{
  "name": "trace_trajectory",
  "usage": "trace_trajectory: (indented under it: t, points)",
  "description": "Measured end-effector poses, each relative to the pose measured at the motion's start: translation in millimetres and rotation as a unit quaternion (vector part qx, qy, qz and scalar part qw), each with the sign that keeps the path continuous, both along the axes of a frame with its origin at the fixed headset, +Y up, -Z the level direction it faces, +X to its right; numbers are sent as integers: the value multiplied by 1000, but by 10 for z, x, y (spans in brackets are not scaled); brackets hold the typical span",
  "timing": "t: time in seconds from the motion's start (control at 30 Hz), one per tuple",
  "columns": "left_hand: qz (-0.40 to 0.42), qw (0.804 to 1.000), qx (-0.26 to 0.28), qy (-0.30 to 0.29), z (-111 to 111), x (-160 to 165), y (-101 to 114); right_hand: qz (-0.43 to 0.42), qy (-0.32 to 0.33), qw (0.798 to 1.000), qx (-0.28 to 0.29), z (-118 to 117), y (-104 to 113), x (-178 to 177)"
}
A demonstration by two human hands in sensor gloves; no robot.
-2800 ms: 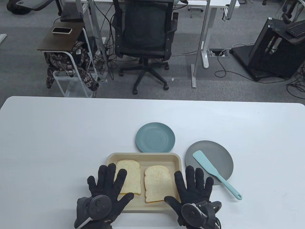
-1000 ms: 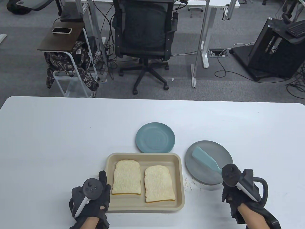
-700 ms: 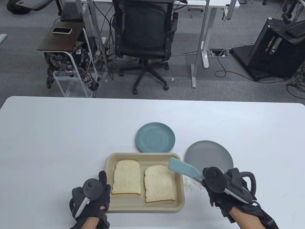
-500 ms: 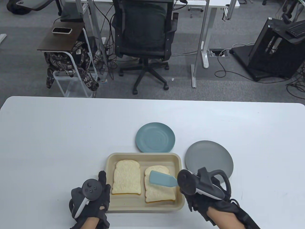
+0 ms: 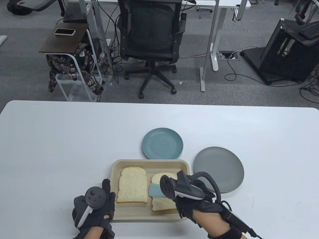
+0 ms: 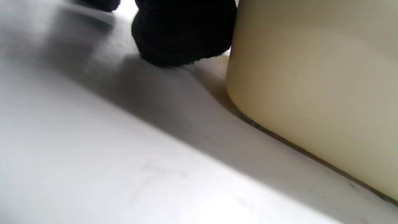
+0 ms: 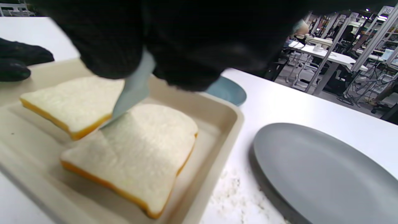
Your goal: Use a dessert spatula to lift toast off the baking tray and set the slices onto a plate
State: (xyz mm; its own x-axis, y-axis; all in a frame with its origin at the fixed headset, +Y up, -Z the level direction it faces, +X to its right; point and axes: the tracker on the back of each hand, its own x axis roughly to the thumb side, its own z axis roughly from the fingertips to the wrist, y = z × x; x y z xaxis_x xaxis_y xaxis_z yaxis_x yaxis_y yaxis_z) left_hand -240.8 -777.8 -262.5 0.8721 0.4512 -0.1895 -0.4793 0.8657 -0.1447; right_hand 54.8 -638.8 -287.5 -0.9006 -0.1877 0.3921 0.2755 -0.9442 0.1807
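Two slices of white toast lie side by side in a beige baking tray (image 5: 149, 216). The left slice (image 5: 132, 184) (image 7: 74, 102) is in full sight. My right hand (image 5: 192, 203) (image 7: 186, 37) covers part of the right slice (image 5: 163, 204) (image 7: 140, 146). It grips the handle of the pale teal dessert spatula (image 5: 155, 190) (image 7: 133, 88). The blade slants down, its tip at the right slice's left edge, in the gap between the slices. My left hand (image 5: 96, 210) holds the tray's front left corner, thumb over the rim. One of its fingertips (image 6: 183, 40) is on the table beside the tray wall (image 6: 311, 93).
A bare grey plate (image 5: 219, 169) (image 7: 311, 174) sits right of the tray. A smaller blue-green plate (image 5: 162, 143) (image 7: 227, 90) lies just behind it. Crumbs (image 7: 230, 186) dot the table between tray and grey plate. An office chair (image 5: 152, 37) stands beyond the far edge.
My right hand took the spatula off the grey plate and carried it left over the tray, lowering the blade beside the right slice. My left hand moved to the tray's corner and stayed.
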Motion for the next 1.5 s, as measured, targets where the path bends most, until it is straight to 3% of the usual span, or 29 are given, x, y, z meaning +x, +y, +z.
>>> trace_trajectory:
  t: [0.3, 0.53, 1.17, 1.5]
  points:
    - [1, 1000, 5, -7, -12, -4, 0, -84, -37, 993, -74, -279, -230, 262]
    - [4, 1000, 5, -10, -17, -5, -5, -166, -41, 981, -96, -410, -491, 394]
    - [7, 1000, 6, -8, -10, -6, -20, -224, -36, 972, -68, -447, -765, -77]
    - [12, 1000, 6, -7, -6, -11, -28, -253, -33, 966, -47, -371, -790, -44]
